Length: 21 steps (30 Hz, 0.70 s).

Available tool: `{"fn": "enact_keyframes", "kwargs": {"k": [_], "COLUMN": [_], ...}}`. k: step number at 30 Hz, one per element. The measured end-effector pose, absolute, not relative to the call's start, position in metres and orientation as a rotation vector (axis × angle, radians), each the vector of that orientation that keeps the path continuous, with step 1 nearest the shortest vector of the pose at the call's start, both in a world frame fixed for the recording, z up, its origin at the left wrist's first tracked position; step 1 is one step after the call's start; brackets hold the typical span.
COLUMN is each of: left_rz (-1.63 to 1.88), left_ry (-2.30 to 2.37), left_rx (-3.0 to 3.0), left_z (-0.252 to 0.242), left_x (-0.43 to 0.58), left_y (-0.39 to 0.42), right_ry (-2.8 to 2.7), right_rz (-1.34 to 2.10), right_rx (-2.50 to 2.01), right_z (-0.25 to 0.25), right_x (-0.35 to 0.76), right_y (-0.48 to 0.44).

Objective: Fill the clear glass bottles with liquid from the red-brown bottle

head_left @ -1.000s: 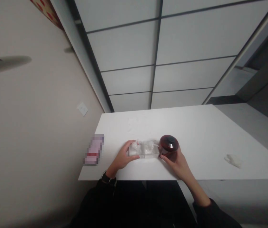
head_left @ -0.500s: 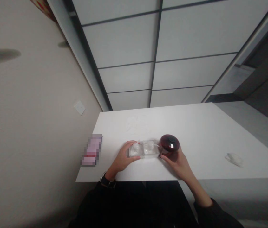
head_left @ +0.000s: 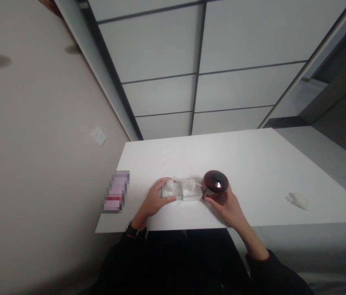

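Observation:
On the white table, my left hand [head_left: 156, 197] curls around the left side of a clear square bottle [head_left: 171, 190] with a pump top. A second clear pump bottle [head_left: 191, 191] stands close on its right, in the middle of the row. At the right end is a dark red round-topped bottle [head_left: 216, 181], and my right hand [head_left: 224, 207] is wrapped around its lower right side. The fingers behind the red bottle are partly hidden. All three bottles stand upright, side by side, with hardly any gap showing between them.
A pinkish blurred-out object [head_left: 116, 191] lies near the table's left edge. Something crumpled, thin and whitish [head_left: 298, 200] lies on the right. Faint clear marks or film [head_left: 168, 155] show further back. The white table [head_left: 252, 164] meets a wall at its left.
The whole view has shifted slightly, so everything sits a little higher and further left. Both hands keep their places around the same bottles; any bottle movement is too small to tell.

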<state>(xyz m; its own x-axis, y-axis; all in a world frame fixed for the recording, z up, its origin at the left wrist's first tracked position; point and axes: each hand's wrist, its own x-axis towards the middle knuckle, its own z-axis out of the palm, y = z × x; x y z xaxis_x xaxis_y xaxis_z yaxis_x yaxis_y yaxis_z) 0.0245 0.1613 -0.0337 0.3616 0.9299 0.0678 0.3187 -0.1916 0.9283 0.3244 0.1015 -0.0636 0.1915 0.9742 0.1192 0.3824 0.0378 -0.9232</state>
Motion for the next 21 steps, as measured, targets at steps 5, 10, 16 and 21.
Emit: {"fn": "enact_keyframes", "kwargs": {"k": [5, 10, 16, 21], "left_rz": [0.837, 0.827, 0.819, 0.87], "left_ry": [1.065, 1.054, 1.066, 1.089], "left_rx": [1.701, 1.686, 1.672, 1.626], "left_z": [-0.0333, -0.0323, -0.0347, -0.04], "left_x": [0.0257, 0.0268, 0.0285, 0.0299], "left_y": [0.1613, 0.1599, 0.1584, 0.1566], "right_ry": [-1.374, -1.383, -1.367, -1.363], "right_rz": [0.789, 0.777, 0.793, 0.772], "right_rx": [-1.514, -1.495, -1.5, -1.526], "right_z": [-0.0651, -0.0658, -0.0677, -0.069], "right_x": [0.324, 0.3243, 0.3254, 0.3266], "right_y": [0.1019, 0.1024, 0.1029, 0.1038]}}
